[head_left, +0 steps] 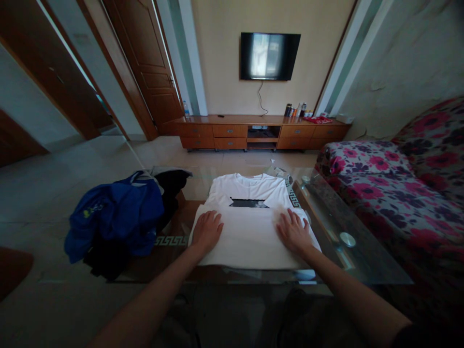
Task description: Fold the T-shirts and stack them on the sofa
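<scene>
A white T-shirt [250, 237] lies on the glass table, its neckline toward the far side and its lower part folded up over a dark printed patch. My left hand [208, 232] rests on the left side of the folded part, fingers spread. On the right side of the same fold lies my right hand [294, 233], its fingers also apart and slightly blurred. Neither hand grips the cloth.
Blue and black clothes [116, 212] are heaped at the left of the glass table [362, 261]. A flowered sofa [380, 193] stands to the right. Beyond are a wooden cabinet [228, 130] with bottles and cans, and a wall-mounted television [270, 55].
</scene>
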